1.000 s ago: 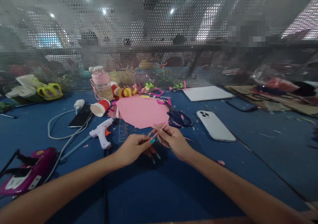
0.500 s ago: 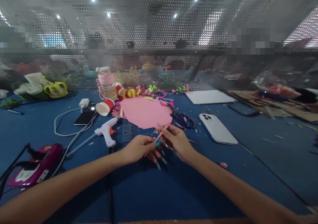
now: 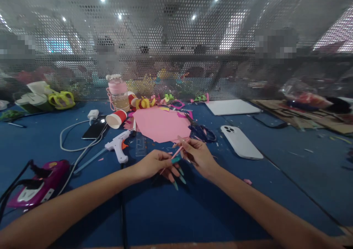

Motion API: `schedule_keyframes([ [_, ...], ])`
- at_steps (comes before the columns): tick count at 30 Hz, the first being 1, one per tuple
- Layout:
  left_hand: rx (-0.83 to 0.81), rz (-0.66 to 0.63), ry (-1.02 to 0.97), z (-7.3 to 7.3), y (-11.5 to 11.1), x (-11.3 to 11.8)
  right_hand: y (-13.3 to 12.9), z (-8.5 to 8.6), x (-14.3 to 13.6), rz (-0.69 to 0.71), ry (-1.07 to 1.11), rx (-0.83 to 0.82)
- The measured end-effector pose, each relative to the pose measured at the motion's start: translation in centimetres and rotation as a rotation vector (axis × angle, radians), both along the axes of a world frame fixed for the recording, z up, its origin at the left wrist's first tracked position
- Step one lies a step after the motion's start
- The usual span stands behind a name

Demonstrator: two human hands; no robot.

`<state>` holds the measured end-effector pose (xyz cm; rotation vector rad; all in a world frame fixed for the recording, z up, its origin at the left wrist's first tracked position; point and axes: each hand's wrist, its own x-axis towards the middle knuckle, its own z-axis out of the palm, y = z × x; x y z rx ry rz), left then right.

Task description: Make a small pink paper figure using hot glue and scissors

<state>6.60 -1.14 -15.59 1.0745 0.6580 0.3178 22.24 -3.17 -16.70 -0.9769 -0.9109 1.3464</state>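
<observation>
A thin pink paper strip (image 3: 177, 152), narrow like a rolled stick, slants between my two hands above the blue table. My left hand (image 3: 158, 164) pinches its lower end between thumb and forefinger, with the other long-nailed fingers spread below. At the upper end, my right hand (image 3: 197, 155) is closed on the strip with thumb and fingertips. Just beyond my hands lies a large sheet of pink paper (image 3: 161, 124). Dark-blue-handled scissors (image 3: 203, 132) rest at its right edge, and a clear ruler (image 3: 141, 145) lies at its lower left.
A white glue gun (image 3: 118, 146) lies left, near a black phone (image 3: 95, 127), a red paper cup (image 3: 117, 119) and a bottle (image 3: 118, 92). A purple power strip (image 3: 41, 184) is at far left. To the right are a white phone (image 3: 242, 142) and white board (image 3: 232, 107).
My right hand has shifted slightly, its thumb and forefinger higher along the pink strip. The left hand keeps its pinch, almost unmoved.
</observation>
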Motion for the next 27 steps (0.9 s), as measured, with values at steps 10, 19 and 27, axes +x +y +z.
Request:
schedule_keyframes([
  [10, 0.208, 0.047, 0.161, 0.5, 0.5, -0.3, 0.6, 0.0, 0.6, -0.053, 0.045, -0.026],
  [19, 0.998, 0.202, 0.452, 1.3, 3.0, -2.1, 1.2, 0.3, 1.7, -0.101, 0.149, -0.050],
  [27, 1.290, 0.214, 0.680, 1.9, 2.9, -2.1, 0.8, 0.4, 1.5, -0.099, 0.147, -0.032],
])
